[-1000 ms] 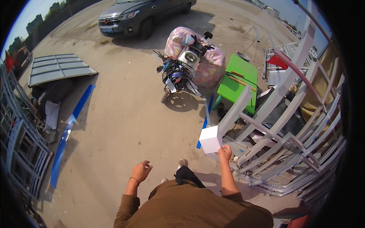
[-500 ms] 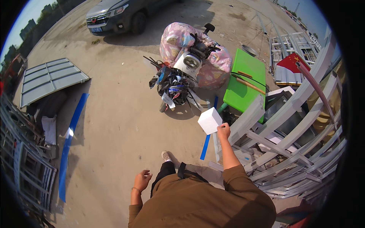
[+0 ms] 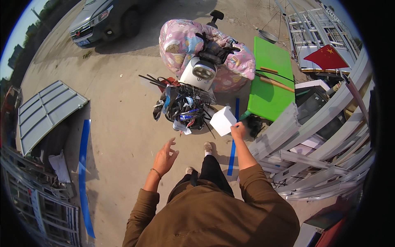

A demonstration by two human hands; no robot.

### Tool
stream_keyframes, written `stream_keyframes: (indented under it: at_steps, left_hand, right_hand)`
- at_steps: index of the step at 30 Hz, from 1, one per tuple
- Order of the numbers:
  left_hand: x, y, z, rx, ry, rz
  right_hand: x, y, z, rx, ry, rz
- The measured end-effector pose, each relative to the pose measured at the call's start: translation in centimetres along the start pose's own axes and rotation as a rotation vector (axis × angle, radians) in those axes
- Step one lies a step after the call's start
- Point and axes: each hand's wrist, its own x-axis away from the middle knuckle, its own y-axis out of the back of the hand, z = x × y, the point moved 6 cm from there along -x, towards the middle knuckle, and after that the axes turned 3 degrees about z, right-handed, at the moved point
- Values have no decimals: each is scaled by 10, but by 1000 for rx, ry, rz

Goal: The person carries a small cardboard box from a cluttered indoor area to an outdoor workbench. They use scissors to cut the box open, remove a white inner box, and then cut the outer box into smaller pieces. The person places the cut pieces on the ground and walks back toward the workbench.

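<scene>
Pinched at its near right edge, a white box (image 3: 222,121) hangs from my right hand (image 3: 238,131), tilted, above the ground and just left of a blue strip. My left hand (image 3: 165,157) is empty, its fingers apart, held out in front of me over bare ground. Ahead of both hands stands a scooter (image 3: 198,75) draped in a pink patterned cover. Its front basket (image 3: 187,105) is stuffed with dark plastic bags and other bits I cannot make out.
A green tabletop (image 3: 271,78) carries wooden strips to the right of the scooter. Pale metal frames (image 3: 312,144) pile up along the right, with a red flag (image 3: 328,57) above. Blue strips (image 3: 84,173) lie on both sides. A grey panel (image 3: 50,115) leans left; a car (image 3: 103,20) stands beyond.
I have stepped forward, so the scooter and green tabletop are nearer. My left hand has risen and reached forward with its fingers spreading. The white box has stayed in my right hand.
</scene>
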Motion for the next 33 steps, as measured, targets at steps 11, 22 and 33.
stream_keyframes:
  at_steps: [11, 22, 33]
  left_hand:
    - [-268, -39, 16, 6, 80, -85]
    - [-345, -39, 43, 525, 192, -37]
    - [-427, -25, -20, 458, 78, 42]
  right_hand:
    - [-92, -116, 0, -196, 9, 164]
    - [-118, -177, -4, -328, -57, 415]
    - [-181, -228, 63, -352, -64, 436]
